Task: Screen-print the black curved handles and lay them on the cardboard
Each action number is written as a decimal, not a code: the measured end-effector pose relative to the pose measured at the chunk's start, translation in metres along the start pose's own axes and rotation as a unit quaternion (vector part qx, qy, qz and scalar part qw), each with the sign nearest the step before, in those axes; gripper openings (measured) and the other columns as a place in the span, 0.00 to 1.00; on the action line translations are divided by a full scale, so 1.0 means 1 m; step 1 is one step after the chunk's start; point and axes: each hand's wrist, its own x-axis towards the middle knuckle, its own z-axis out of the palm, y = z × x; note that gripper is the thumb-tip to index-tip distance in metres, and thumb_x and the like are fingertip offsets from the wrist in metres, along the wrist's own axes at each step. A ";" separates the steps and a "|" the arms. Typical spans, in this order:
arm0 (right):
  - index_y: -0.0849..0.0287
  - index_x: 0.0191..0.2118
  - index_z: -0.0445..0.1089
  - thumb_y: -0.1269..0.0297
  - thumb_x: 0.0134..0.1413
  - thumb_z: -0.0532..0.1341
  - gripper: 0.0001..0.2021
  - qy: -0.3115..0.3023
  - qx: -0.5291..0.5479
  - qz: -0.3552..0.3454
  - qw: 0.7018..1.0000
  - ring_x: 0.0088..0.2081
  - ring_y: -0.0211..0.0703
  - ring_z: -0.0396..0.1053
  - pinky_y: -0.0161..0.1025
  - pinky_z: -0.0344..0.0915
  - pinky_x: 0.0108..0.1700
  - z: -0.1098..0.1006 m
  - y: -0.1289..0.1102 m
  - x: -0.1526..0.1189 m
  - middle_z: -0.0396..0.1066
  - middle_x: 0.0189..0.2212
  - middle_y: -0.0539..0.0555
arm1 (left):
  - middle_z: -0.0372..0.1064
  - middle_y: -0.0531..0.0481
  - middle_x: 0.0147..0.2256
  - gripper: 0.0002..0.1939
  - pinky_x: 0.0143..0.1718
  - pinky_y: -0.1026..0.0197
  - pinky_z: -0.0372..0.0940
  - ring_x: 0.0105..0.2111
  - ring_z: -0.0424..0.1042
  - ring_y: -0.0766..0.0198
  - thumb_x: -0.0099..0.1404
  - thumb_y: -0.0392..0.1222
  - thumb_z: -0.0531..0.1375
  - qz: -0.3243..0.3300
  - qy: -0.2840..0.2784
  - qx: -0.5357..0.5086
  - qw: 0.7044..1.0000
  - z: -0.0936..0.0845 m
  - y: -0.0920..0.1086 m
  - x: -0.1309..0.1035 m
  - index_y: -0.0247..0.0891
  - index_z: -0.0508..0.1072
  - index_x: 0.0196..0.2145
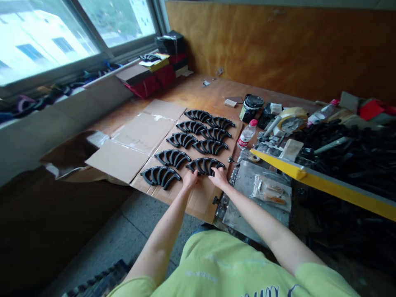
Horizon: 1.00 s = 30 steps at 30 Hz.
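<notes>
On a flat cardboard sheet (202, 202) lie two columns of black curved pieces, grouped in fan-shaped sets. At the near end of the right column is one such set of black curved pieces (204, 165). Its left lower end is gripped by my left hand (190, 180), whose fingers are closed. My right hand (218, 177) pinches the same set at its right end, thumb and fingers together. To the left, close to my left hand, sits another fan of black curved pieces (161, 176). The exact kind of these pieces is too small to tell.
A red-capped bottle (247, 134), black tubs (252, 108) and a tape roll (291, 119) stand right of the cardboard. A yellow-edged bar (278, 165) borders a heap of black parts (346, 152). Unfolded cardboard (139, 132) lies left; boxes (168, 76) stand by the window.
</notes>
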 end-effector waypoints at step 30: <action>0.59 0.49 0.72 0.66 0.59 0.57 0.14 0.206 -0.176 0.306 0.913 0.53 0.59 0.62 0.51 0.62 0.49 -0.176 0.295 -0.231 0.68 0.49 0.64 | 0.72 0.50 0.26 0.25 0.25 0.65 0.64 0.24 0.71 0.65 0.50 0.60 0.63 0.157 -0.059 -0.090 0.982 0.051 0.026 -0.123 0.36 0.70 0.36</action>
